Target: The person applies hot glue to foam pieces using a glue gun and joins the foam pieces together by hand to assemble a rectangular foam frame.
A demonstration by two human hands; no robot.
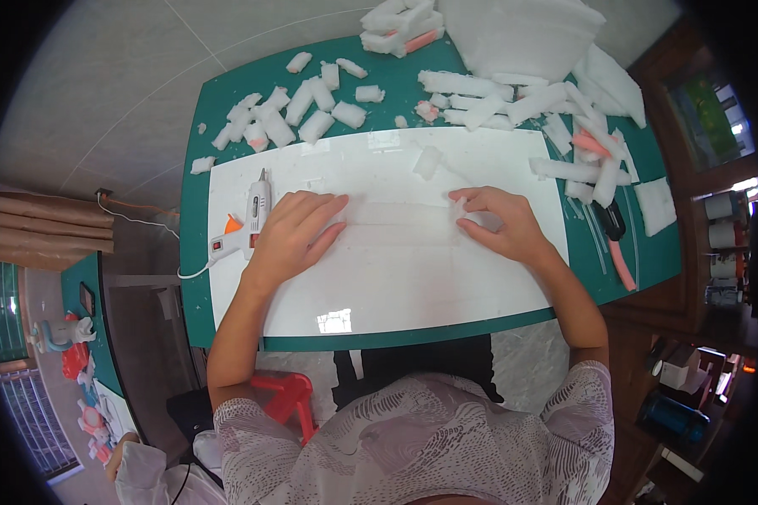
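A long white foam strip (pixel 403 214) lies across the middle of a glossy white board (pixel 379 290), hard to tell from the board's own white. My left hand (pixel 290 231) grips its left end between thumb and fingers. At the other end my right hand (pixel 507 223) pinches it the same way, with a ragged bit of foam showing at the fingertips. Just beyond the strip a small white foam block (pixel 428 162) rests on the board. Beside my left hand lies a white glue gun (pixel 259 200) with an orange trigger, its nozzle pointing away from me.
Several short foam pieces (pixel 316 126) are scattered at the far left of the green table (pixel 195 286). Longer foam strips (pixel 472 84) and a big foam slab (pixel 522 38) pile up at the far right. Clear glue sticks (pixel 596 237) and a black-and-pink tool (pixel 620 257) lie at right. A red stool (pixel 290 396) stands below.
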